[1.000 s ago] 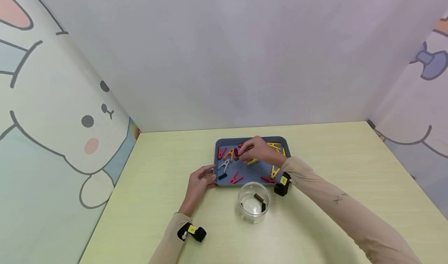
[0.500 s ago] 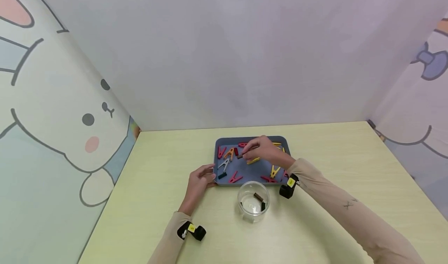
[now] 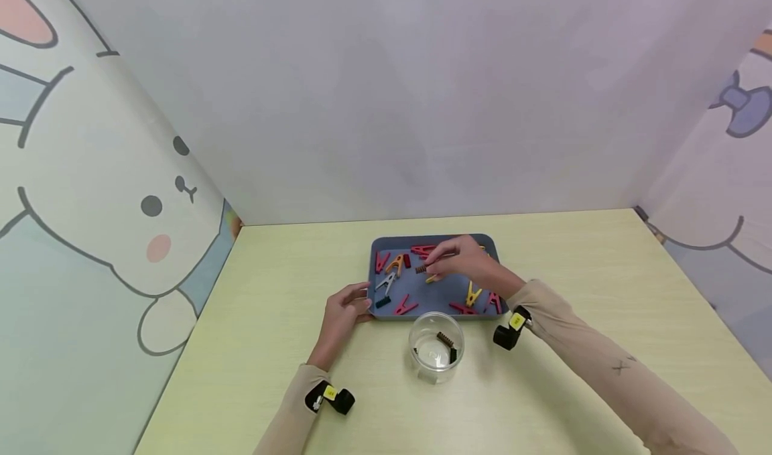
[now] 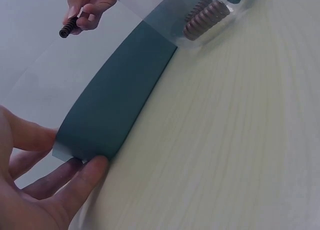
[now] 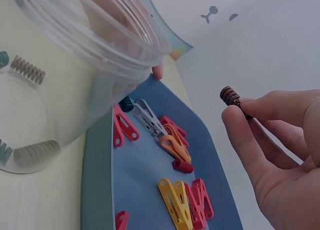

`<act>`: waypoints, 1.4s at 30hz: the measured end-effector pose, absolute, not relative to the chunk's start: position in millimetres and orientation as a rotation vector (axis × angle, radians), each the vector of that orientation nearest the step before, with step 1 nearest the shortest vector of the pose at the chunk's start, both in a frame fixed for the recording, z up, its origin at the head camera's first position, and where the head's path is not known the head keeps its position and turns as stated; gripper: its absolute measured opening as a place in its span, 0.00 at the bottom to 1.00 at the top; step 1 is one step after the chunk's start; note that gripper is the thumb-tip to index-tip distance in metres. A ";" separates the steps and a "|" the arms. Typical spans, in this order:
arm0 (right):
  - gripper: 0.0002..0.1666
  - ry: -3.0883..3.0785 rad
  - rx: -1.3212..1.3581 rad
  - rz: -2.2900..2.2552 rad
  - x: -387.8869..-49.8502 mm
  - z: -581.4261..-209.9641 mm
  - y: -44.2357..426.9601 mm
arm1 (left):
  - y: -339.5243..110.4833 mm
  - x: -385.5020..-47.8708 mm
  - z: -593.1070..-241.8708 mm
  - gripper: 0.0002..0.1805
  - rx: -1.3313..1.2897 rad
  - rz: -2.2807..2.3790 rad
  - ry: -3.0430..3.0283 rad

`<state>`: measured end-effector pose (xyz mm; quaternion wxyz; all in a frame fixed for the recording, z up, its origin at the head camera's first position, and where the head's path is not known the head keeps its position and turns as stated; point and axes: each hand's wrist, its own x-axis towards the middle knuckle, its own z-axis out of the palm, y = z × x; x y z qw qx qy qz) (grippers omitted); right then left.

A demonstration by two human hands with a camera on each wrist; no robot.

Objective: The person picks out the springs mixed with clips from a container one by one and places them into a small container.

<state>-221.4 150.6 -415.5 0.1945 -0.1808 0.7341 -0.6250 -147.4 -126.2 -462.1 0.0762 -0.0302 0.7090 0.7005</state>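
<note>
Between thumb and forefinger, the right hand point(image 3: 463, 259) pinches a brown spring point(image 5: 231, 96) above the blue-grey tray point(image 3: 422, 317); the left wrist view shows this spring point(image 4: 68, 27) too. The left hand point(image 3: 340, 317) holds the tray's left front corner, its fingers and thumb on the tray wall point(image 4: 107, 100). In the tray lie red, yellow, orange and grey clips, a red spring point(image 5: 183, 166) and a dark green spring point(image 3: 383, 302). A clear round jar point(image 3: 435, 369) in front of the tray holds a brown spring point(image 3: 445, 340) and a dark green one point(image 3: 454, 355).
The tray and jar stand on a pale wooden table point(image 3: 271, 281). A plain light wall point(image 3: 386, 106) rises behind it, and panels with cartoon animals flank both sides. A black camera is strapped to each wrist.
The right hand has moved to the right and up from the tray floor, the brown spring pinched in its fingers. Red clips at the tray's right front have come into view. The left hand has stayed put.
</note>
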 end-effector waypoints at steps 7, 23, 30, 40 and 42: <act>0.13 2.033 -0.501 -1.782 -215.4 -413.0 154.6 | -125.3 -147.5 -461.5 0.23 -0.100 2.106 2.118; 0.13 2.000 -0.475 -1.819 -202.0 -404.3 160.4 | -129.1 -158.5 -491.5 0.22 -0.133 2.121 2.161; 0.14 1.996 -0.482 -1.810 -196.7 -400.5 162.4 | -129.0 -157.9 -489.3 0.21 -0.122 2.130 2.178; 0.13 1.969 -0.549 -1.797 -185.1 -392.7 165.0 | -129.4 -158.1 -489.6 0.21 -0.127 2.136 2.170; 0.13 1.960 -0.563 -1.796 -183.5 -391.6 165.8 | -129.4 -158.2 -489.6 0.21 -0.131 2.137 2.169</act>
